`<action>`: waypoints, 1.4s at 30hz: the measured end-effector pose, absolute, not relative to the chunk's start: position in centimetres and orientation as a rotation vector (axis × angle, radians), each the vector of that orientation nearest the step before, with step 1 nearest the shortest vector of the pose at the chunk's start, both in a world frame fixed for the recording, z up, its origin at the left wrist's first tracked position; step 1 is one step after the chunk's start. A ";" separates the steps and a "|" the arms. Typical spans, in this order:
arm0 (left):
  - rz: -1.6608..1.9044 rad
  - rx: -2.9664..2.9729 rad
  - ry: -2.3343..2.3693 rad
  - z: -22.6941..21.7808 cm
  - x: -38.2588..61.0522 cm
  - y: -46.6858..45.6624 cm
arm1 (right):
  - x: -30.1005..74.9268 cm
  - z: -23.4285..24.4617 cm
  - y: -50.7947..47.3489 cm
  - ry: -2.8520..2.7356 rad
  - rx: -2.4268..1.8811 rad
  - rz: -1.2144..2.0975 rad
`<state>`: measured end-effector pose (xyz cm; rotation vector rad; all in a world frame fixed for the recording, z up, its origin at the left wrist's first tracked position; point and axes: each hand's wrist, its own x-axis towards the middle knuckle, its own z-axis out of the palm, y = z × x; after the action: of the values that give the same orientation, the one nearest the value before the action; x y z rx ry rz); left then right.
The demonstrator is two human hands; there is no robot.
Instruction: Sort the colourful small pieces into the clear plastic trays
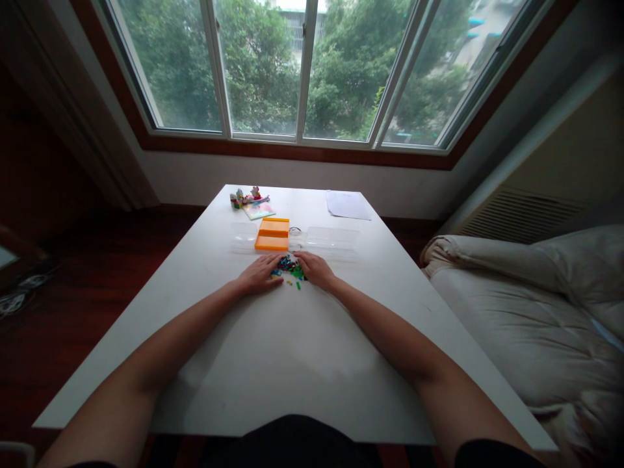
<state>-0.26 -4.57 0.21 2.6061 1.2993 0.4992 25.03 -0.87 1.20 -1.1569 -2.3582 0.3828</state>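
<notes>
Between my two hands lies a small heap of colourful toy building bricks (290, 265), mostly green, blue and dark red, on the white table (292, 364). My left hand (260, 273) rests at the heap's left side, fingers stretched towards it and partly over its edge. On the other side my right hand (316, 268) lies palm down against the bricks, its fingers extended. A single green brick (299, 285) sits loose in front of the heap. Just beyond it stands an orange tray (272, 242) in two sections.
Clear plastic containers (332, 236) flank the orange tray. Small toy figures (238, 198) and a pastel card (260, 210) are at the far left; papers (348, 205) lie at the far right. A beige sofa (517, 312) borders the table's right side.
</notes>
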 end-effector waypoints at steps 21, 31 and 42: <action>0.541 2.557 1.389 -0.2 -0.8 -4.5 | 24.2 1.3 -0.3 -2.433 -0.887 0.538; 0.478 2.621 1.248 0.2 0.1 -4.6 | 28.8 0.5 -3.4 -2.570 -1.010 0.295; 0.573 2.633 1.287 -0.2 2.7 -4.0 | 27.2 -0.4 -1.6 -2.599 -0.996 0.159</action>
<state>2.74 -4.05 -0.16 2.6332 1.2869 0.5733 27.17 -1.61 -0.41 -0.9962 -2.5986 0.1590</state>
